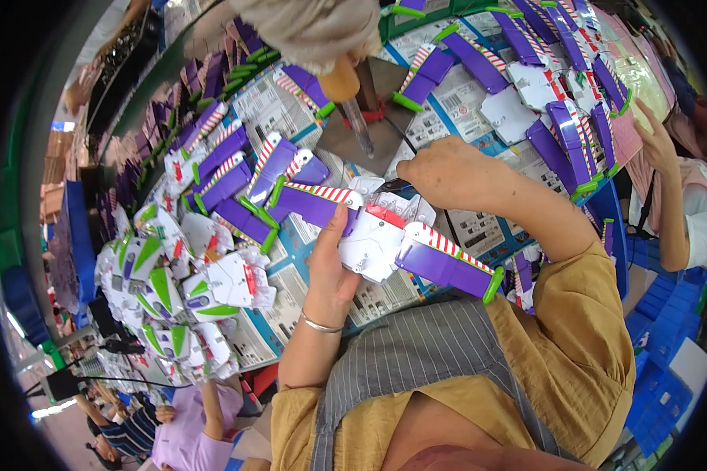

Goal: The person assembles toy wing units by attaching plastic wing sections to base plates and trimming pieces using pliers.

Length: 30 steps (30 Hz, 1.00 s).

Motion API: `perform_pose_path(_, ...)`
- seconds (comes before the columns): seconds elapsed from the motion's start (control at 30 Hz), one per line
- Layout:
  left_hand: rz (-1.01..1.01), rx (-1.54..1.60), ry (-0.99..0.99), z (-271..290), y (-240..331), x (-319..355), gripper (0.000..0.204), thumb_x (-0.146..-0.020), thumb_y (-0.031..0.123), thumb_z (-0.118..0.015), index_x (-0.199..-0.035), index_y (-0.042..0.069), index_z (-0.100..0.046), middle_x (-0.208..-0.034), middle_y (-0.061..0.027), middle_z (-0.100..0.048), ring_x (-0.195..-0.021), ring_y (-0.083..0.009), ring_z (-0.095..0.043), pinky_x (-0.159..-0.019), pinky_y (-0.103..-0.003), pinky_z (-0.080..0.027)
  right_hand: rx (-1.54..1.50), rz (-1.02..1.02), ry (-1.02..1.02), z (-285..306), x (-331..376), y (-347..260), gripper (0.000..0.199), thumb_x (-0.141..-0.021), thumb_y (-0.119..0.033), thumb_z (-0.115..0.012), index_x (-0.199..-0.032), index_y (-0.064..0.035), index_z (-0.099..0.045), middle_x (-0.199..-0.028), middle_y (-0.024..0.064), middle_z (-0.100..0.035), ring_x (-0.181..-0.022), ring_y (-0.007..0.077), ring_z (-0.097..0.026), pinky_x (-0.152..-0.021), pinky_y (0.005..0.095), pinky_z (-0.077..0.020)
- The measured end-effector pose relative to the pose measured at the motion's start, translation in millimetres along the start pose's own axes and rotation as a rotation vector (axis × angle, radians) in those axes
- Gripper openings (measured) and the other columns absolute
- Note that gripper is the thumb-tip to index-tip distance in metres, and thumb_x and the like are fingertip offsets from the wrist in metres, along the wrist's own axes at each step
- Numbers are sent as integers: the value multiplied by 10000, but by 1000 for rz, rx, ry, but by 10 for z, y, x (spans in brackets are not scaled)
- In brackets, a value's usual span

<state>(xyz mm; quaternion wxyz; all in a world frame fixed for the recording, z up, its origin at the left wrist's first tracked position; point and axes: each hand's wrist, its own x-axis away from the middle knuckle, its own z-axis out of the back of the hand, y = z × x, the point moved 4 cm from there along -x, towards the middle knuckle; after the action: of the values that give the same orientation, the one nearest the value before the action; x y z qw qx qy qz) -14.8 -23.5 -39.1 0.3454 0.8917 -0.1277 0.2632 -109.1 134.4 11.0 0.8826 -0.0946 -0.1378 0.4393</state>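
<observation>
My left hand point(331, 267) is closed round a white plastic toy body with wings point(371, 245), its thumb lying over the top. A purple wing point(448, 267) with a red-and-white striped edge and green tip spreads to the right; another point(314, 206) spreads to the left. My right hand point(452, 174) is closed round a slim dark tool point(397, 186), whose end reaches the far edge of the white body. The grip hides most of the tool, so its kind does not show. A red piece point(386, 216) sits on the white body.
White-and-green toy shells point(161, 290) are heaped at left, beside several purple wings point(228, 177). More winged parts point(569, 129) lie at far right. Printed card sheets point(283, 286) cover the table. A yellow-handled tool point(340, 82) stands ahead under pale cloth. People sit on both sides.
</observation>
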Motion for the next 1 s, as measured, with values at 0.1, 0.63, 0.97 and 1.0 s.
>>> perform_pose_path(0.1, 19, 158, -57, -72, 79, -145, 321, -917, 241, -529, -1154, 26, -548, -1112, -121, -617, -1023, -278, -602, -903, -435, -482, -10, -78, -25, -14, -69, 113, 201, -764, -114, -507, -896, -5, -614, -757, 192, -644, -734, 341, -647, -663, 436, -501)
perform_pose_path(0.63, -15, 136, -123, -312, 189, -224, 433, -937, 313, -482, -1250, 15, -456, -1218, -179, -545, -1103, -331, -552, -939, -481, -451, -278, -142, -156, -3, -134, 376, 257, -748, -111, -566, -986, -26, -612, -857, 204, -644, -845, 353, -631, -742, 435, -494)
perform_pose_path(0.97, -13, 148, -77, -354, 178, -173, 424, -935, 318, -487, -1240, 25, -467, -1192, -161, -567, -1076, -314, -574, -912, -469, -476, -280, -125, -148, 1, -128, 371, 262, -736, -99, -560, -981, -23, -616, -852, 205, -643, -842, 351, -632, -734, 434, -494)
perform_pose_path(1.0, -13, 150, -76, -355, 176, -173, 424, -935, 318, -487, -1240, 25, -467, -1192, -161, -567, -1076, -314, -574, -912, -469, -476, -281, -133, -151, 3, -129, 371, 263, -736, -100, -562, -982, -24, -616, -848, 205, -642, -841, 352, -632, -734, 434, -494)
